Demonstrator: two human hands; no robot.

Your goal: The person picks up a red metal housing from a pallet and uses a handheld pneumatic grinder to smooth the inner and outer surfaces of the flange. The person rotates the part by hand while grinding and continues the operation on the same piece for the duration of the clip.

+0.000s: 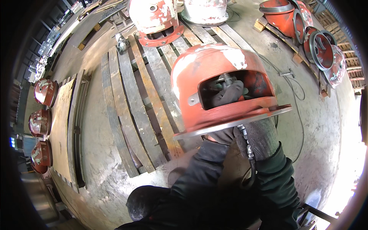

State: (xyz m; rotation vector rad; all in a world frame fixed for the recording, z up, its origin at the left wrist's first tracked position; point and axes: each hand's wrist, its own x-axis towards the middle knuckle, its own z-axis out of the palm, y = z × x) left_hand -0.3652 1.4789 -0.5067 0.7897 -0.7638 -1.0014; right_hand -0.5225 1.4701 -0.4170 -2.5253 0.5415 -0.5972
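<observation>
Left hand [221, 135]: in a dark grey glove, its wrist just under the flange edge; its fingers cannot be placed for sure, so I cannot tell its grip.
Right hand [264, 140]: gloved alike, reaching up behind the same edge; its grip cannot be told either.
Seen through the opening: gloved fingers [229, 96] curled against a silver metal tool [227, 79]; which hand they belong to is unclear.
Red domed metal housing [220, 59]: patched with white, over the right side of the slatted grey-brown wooden pallet [132, 103], its flange toward the person.
In the way: the housing's wall and flange, covering most of both hands; a silver hose coupling [245, 140] stands between the wrists, on a black hose [253, 173].
Far left: three small red domed castings [40, 122] beside a pale wooden board [63, 126].
Pallet's far end: a small metal tool [121, 43], a red-and-white flanged housing [155, 19], then a whitish round housing [205, 10].
Right: a thin dark hose [303, 130] looping across the concrete floor [326, 145]; beyond, red flanged castings [281, 23] on a wooden pallet.
</observation>
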